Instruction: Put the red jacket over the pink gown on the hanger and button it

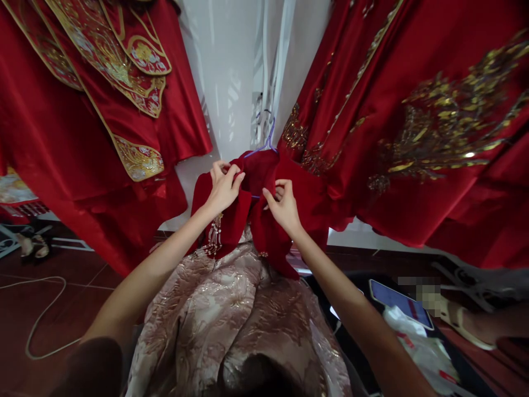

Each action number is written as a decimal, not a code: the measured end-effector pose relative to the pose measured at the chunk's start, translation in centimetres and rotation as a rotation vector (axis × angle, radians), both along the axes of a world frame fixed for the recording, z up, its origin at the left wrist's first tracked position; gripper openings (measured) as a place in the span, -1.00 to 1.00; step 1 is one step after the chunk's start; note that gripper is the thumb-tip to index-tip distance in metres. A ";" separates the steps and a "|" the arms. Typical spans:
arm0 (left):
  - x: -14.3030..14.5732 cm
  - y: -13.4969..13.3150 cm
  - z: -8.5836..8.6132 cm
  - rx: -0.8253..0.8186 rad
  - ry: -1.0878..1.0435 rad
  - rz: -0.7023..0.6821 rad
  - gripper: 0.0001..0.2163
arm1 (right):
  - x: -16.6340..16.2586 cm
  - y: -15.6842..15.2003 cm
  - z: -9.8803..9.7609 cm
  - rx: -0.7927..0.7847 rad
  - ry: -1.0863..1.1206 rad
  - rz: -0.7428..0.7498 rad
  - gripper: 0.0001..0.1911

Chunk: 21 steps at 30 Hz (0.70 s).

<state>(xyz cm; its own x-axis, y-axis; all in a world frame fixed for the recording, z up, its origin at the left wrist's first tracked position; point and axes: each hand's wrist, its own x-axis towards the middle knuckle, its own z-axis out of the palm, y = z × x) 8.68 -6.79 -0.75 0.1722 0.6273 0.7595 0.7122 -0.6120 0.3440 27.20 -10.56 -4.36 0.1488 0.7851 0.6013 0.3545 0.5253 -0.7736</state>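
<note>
A dark red velvet jacket (264, 220) hangs on a purple hanger (266, 140) straight ahead, over a pale pink brocade skirt (231, 314). My left hand (222, 186) is closed on the jacket's left front edge near the collar. My right hand (284, 205) pinches the right front edge, fingers curled into the cloth. A beaded tassel (214, 236) dangles from the jacket below my left hand.
Red robes with gold embroidery hang at left (103, 110) and right (413, 127), close on both sides. A white wall (231, 82) is behind. A white cable (41, 314) lies on the dark red floor. A phone (399, 302) and another person's sandalled foot (463, 322) are at lower right.
</note>
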 end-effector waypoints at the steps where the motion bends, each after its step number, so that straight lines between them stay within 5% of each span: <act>1: 0.0 -0.4 -0.4 -0.041 -0.048 -0.019 -0.76 | 0.1 0.2 -0.5 0.006 0.051 0.026 -0.66; 9: 1.2 -2.4 -1.4 -0.276 -0.008 -0.423 -0.80 | -1.8 0.3 -0.3 -0.071 0.096 0.287 -0.79; 16: 2.3 -2.5 -3.7 -0.460 -0.378 -0.534 -0.80 | -0.9 -0.6 -0.4 -0.175 0.235 0.461 -0.80; 21: 2.0 -2.5 -5.4 -0.409 -0.517 -0.560 -0.80 | -0.2 -0.8 -0.7 -0.176 0.192 0.478 -0.69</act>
<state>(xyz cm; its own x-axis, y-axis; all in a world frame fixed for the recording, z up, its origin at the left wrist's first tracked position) 10.63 -9.30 -6.14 0.2329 0.7945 0.5608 0.0356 -0.5832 0.8115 27.02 -11.40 -5.10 -0.1550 0.8785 0.4518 -0.0482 0.4501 -0.8917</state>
